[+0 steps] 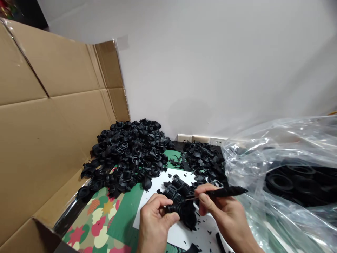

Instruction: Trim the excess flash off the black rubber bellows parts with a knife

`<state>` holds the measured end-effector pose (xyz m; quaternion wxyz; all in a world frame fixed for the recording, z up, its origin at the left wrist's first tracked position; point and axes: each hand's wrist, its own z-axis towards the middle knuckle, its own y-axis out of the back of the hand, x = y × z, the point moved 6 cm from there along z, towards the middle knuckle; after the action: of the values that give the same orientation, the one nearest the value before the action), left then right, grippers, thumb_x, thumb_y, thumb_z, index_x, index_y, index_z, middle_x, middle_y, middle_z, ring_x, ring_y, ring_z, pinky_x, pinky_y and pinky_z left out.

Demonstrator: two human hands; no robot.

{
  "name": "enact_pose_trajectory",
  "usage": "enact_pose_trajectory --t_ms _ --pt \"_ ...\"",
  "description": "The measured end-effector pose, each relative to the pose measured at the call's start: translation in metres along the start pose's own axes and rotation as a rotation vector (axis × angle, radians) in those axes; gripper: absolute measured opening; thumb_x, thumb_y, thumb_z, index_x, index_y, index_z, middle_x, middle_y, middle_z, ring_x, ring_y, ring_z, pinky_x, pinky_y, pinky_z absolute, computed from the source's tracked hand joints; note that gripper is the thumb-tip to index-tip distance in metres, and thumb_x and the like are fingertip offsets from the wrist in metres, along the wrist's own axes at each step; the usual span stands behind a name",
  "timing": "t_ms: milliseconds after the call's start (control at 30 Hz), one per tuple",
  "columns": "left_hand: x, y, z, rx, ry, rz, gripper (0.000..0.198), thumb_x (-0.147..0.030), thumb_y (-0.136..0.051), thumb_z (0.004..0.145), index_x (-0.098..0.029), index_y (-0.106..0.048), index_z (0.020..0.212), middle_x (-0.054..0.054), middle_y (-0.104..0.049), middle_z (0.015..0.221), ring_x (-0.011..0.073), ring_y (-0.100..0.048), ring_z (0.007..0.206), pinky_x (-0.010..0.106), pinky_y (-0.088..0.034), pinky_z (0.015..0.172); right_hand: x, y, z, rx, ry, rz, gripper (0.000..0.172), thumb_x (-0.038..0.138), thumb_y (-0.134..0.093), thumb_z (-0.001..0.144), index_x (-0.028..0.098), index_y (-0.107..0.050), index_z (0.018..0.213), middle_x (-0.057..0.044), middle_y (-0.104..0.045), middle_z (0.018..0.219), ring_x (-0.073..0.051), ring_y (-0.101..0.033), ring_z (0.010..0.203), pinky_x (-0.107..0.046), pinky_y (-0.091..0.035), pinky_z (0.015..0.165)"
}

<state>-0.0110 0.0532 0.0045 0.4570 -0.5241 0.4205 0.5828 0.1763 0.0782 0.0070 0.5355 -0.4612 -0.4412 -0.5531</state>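
Note:
My left hand [156, 219] pinches a black ribbed rubber boot [174, 208] between thumb and fingers, above a sheet of white paper [177, 234]. In my right hand [225, 214] is a slim tool [228, 191] with a black wrapped handle, gripped like a pen. Its thin metal tip points left and reaches the boot or lies just beside it; whether it is a blade cannot be made out. More ribbed black boots [180, 184] lie on the paper right behind my hands. Small black scraps are scattered around them.
A large heap of black rubber boots [131, 151] rises at the left, against a cardboard box wall [65, 130]. Black rubber scraps [202, 160] are piled behind my right hand. A clear plastic bag [244, 165] at the right holds black ring-shaped parts [279, 182]. Wall sockets [217, 141] sit behind.

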Motion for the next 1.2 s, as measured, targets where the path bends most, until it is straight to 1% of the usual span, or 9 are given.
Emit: enact_pose_trajectory --t_ms 267,367,500,667,767,867,967,1067,1200 --pt "-0.011 -0.002 -0.002 -0.02 -0.061 0.022 0.024 0.002 -0.065 0.05 -0.017 -0.067 0.063 -0.001 -0.057 0.071 0.0119 -0.052 0.06 0.02 -0.04 0.051 0.006 -0.02 -0.008 0.163 -0.147 0.172 0.031 0.046 -0.056 0.079 0.016 -0.054 0.071 0.002 -0.053 0.06 -0.009 -0.048 0.04 -0.023 -0.038 0.041" --pt "-0.003 -0.003 0.0 -0.025 0.082 -0.067 0.023 -0.002 -0.07 0.049 -0.016 -0.065 0.067 -0.002 -0.059 0.062 0.0109 -0.052 0.053 0.019 -0.038 0.046 0.005 -0.023 -0.012 0.192 -0.202 0.074 0.029 0.044 -0.058 0.076 0.016 -0.057 0.081 0.004 -0.051 0.056 -0.01 -0.045 0.041 -0.021 -0.035 0.039" --pt "0.008 -0.01 -0.003 0.058 0.339 -0.212 0.03 -0.031 -0.076 0.059 -0.012 -0.062 0.078 -0.003 -0.055 0.041 0.0047 -0.038 0.032 0.016 -0.019 0.033 0.011 -0.032 -0.015 0.283 -0.059 -0.119 0.021 0.033 -0.063 0.073 0.017 -0.063 0.088 0.0 -0.061 0.063 -0.015 -0.056 0.057 -0.024 -0.044 0.053" --pt "0.01 -0.024 -0.007 0.184 0.437 -0.287 0.043 -0.053 -0.066 0.067 -0.011 -0.06 0.069 -0.003 -0.05 0.041 0.0051 -0.041 0.031 0.017 -0.015 0.031 0.02 -0.039 -0.02 0.277 0.101 -0.196 0.02 0.032 -0.053 0.08 0.018 -0.063 0.07 -0.001 -0.064 0.061 -0.016 -0.057 0.058 -0.024 -0.044 0.055" --pt "0.008 -0.023 -0.006 0.167 0.374 -0.253 0.049 -0.055 -0.065 0.065 -0.012 -0.062 0.089 0.001 -0.058 0.059 0.0053 -0.045 0.031 0.016 -0.017 0.03 0.015 -0.036 -0.017 0.203 0.03 -0.206 0.028 0.039 -0.053 0.079 0.017 -0.062 0.065 -0.001 -0.06 0.056 -0.015 -0.053 0.052 -0.024 -0.042 0.051" --pt "-0.002 -0.015 -0.004 0.112 0.175 -0.124 0.05 -0.028 -0.079 0.057 -0.021 -0.062 0.103 0.002 -0.061 0.086 0.0063 -0.051 0.046 0.017 -0.036 0.041 0.004 -0.034 -0.014 0.166 -0.119 -0.097 0.032 0.047 -0.058 0.074 0.017 -0.059 0.065 0.003 -0.052 0.049 -0.01 -0.041 0.039 -0.022 -0.035 0.041" --pt "-0.016 -0.01 -0.006 0.079 -0.012 0.061 0.057 -0.002 -0.073 0.053 -0.029 -0.065 0.103 0.001 -0.058 0.102 0.0103 -0.053 0.063 0.02 -0.045 0.056 -0.003 -0.035 -0.014 0.168 -0.239 0.044 0.038 0.053 -0.063 0.068 0.016 -0.057 0.066 0.006 -0.045 0.044 -0.006 -0.033 0.034 -0.02 -0.026 0.034" --pt "-0.023 -0.014 -0.008 0.141 -0.101 0.102 0.045 -0.004 -0.068 0.06 -0.028 -0.069 0.098 0.002 -0.058 0.101 0.0145 -0.056 0.071 0.022 -0.047 0.061 -0.005 -0.038 -0.016 0.196 -0.303 0.154 0.041 0.053 -0.069 0.062 0.014 -0.057 0.067 0.007 -0.045 0.044 -0.005 -0.032 0.034 -0.018 -0.022 0.033" --pt "-0.02 -0.017 -0.004 0.151 -0.03 -0.056 0.035 -0.005 -0.07 0.058 -0.024 -0.072 0.087 0.001 -0.061 0.085 0.015 -0.058 0.07 0.022 -0.048 0.06 -0.005 -0.039 -0.018 0.222 -0.336 0.249 0.043 0.053 -0.072 0.059 0.013 -0.059 0.069 0.006 -0.047 0.044 -0.004 -0.032 0.034 -0.017 -0.023 0.034"
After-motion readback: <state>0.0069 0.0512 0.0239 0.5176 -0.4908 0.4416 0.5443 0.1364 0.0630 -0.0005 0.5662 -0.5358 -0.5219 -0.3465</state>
